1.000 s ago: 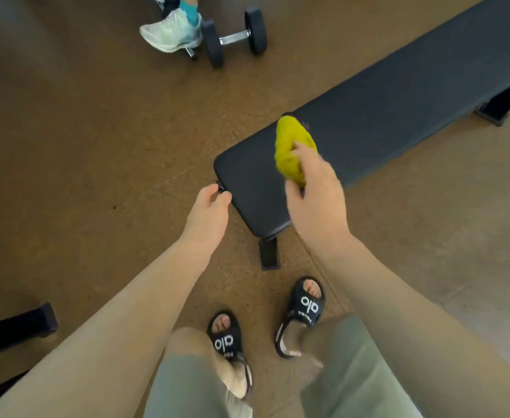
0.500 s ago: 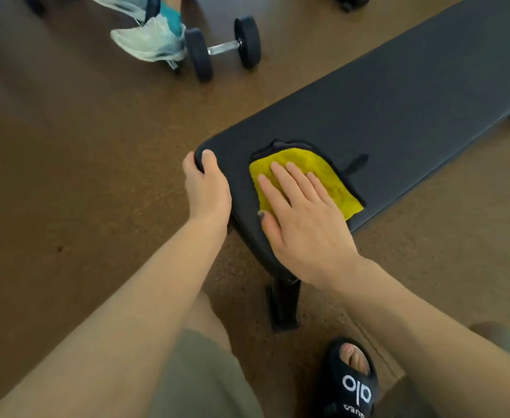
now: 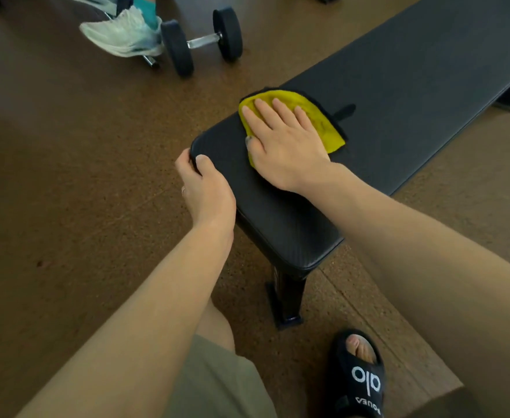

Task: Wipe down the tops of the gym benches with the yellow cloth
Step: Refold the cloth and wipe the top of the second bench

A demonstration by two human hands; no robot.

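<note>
A long black padded gym bench runs from the lower middle to the upper right. The yellow cloth, edged in black, lies flat on its top near the near end. My right hand presses down on the cloth with fingers spread, covering most of it. My left hand grips the bench's near left corner, thumb on top and fingers curled over the edge.
A black dumbbell lies on the brown floor at the top, beside another person's pale sneaker. The bench's black leg stands just ahead of my sandalled foot.
My right hand laid the bunched cloth flat on the bench and has slid it further along the top, away from the near end. My left hand went from beside the corner to gripping it.
</note>
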